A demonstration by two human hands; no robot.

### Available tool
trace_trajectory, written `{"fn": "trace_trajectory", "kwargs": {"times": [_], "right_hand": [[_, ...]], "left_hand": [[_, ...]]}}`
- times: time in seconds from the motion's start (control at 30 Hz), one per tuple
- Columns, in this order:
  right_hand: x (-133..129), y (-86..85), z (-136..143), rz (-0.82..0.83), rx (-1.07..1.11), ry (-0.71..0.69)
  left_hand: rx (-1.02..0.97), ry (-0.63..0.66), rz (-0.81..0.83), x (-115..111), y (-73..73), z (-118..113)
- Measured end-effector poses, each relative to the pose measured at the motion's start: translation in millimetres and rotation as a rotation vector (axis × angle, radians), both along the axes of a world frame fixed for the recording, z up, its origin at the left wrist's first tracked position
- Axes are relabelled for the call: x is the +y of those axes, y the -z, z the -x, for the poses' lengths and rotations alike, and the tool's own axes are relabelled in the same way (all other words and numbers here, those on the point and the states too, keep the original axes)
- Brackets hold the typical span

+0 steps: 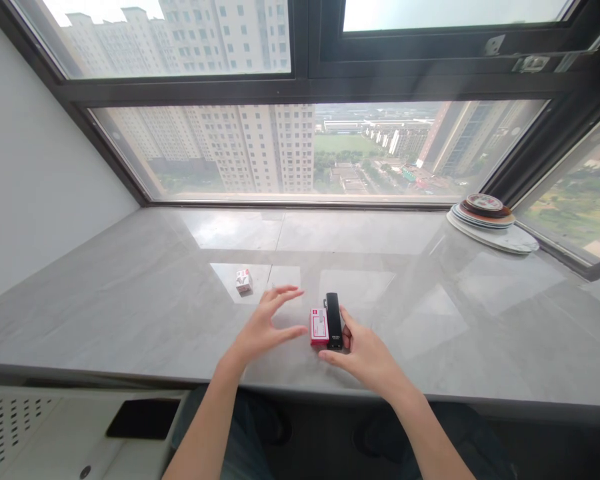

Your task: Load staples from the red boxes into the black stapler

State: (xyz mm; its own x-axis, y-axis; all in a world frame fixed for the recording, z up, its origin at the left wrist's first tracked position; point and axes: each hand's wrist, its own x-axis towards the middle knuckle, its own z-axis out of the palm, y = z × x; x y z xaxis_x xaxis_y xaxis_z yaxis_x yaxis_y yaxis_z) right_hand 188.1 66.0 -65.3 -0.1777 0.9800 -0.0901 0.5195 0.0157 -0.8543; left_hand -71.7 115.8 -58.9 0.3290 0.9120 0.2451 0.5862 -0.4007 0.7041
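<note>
A black stapler lies lengthwise on the grey stone sill, with its long side against a small red and white box. My right hand is curled at the stapler's near right side, its fingers along the edge and its thumb in front of the near end. To the left of the red and white box is my left hand, open, thumb and fingers spread, with nothing in it. A smaller white box with red print sits farther back on the left, apart from both hands.
Stacked round plates or mats rest at the far right corner by the window. The window frame bounds the sill at the back. Below its front edge, at left, a white perforated surface bears a dark flat rectangle.
</note>
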Motion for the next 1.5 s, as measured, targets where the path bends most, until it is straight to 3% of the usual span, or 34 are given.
{"fn": "trace_trajectory", "kwargs": {"times": [0.1, 0.13, 0.17, 0.23, 0.33, 0.5, 0.63, 0.93, 1.1, 1.2, 1.3, 1.43, 1.5], "right_hand": [[-0.3, 5.0, 5.8, -0.071, -0.079, 0.053], [0.1, 5.8, 7.6, -0.091, -0.097, 0.059], [0.8, 6.1, 9.1, -0.104, -0.111, 0.059], [3.0, 6.0, 10.9, -0.105, -0.126, 0.051], [6.6, 5.4, 11.7, -0.091, -0.143, 0.042], [10.0, 5.5, 12.2, -0.096, -0.159, 0.029], [10.9, 5.8, 13.0, -0.118, -0.152, 0.023], [9.3, 7.0, 12.0, -0.099, -0.169, 0.0], [15.5, 6.5, 10.2, -0.131, -0.149, -0.014], [22.3, 4.5, -8.3, -0.126, -0.111, -0.03], [30.6, 3.9, -44.6, -0.101, -0.114, -0.03], [38.3, 4.0, -106.0, -0.046, -0.181, 0.028], [38.5, 3.0, -134.3, -0.053, -0.184, 0.137]], "left_hand": [[0.112, -0.634, 0.012, 34.5, -5.2, 44.9], [0.179, -0.786, 0.088, 46.8, -5.9, 57.7], [0.199, -0.821, 0.133, 58.0, -5.9, 67.3], [0.222, -0.78, 0.196, 74.5, -3.4, 73.1], [0.218, -0.591, 0.22, 82.3, 5.1, 49.6], [0.171, -0.307, 0.215, 67.5, 15.8, -16.9], [0.127, -0.17, 0.215, 49.2, 15.0, -46.4], [0.084, -0.237, 0.212, 12.4, 23.4, -60.1], [0.153, -0.276, 0.194, 8.3, 29.5, -79.1], [0.159, -0.243, 0.212, 17.1, 30.9, -99.2], [0.163, -0.203, 0.231, 30.4, 33.2, -133.4], [0.157, -0.136, 0.269, 45.9, 34.2, -201.8], [0.152, -0.095, 0.295, 50.5, 32.0, -239.5]]}}
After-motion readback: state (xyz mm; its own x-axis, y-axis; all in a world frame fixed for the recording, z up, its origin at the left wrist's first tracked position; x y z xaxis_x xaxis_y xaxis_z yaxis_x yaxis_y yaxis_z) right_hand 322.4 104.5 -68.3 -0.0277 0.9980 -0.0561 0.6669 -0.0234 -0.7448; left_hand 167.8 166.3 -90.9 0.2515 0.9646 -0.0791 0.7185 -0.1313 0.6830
